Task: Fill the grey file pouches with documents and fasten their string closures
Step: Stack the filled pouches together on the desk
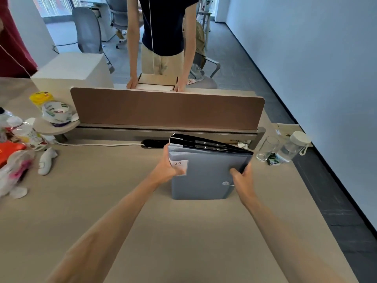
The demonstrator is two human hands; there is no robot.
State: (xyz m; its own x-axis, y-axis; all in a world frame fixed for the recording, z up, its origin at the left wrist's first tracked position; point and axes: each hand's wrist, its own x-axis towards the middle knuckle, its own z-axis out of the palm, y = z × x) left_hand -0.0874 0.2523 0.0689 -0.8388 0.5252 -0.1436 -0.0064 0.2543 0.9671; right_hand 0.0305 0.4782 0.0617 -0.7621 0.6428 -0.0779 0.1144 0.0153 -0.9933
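Grey file pouch (202, 176) stands upright on the desk (102, 190), just before the brown divider (167, 109); black folders (206, 145) show at its top edge, whether inside or behind I cannot tell; its label (178, 164) reads 20; closure disc (225, 183) sits at its right side. My left hand (168, 168) grips the upper left corner; my right hand (242, 180) grips the right edge. A glass (267, 148) and a bottle (293, 146) stand apart, rightward.
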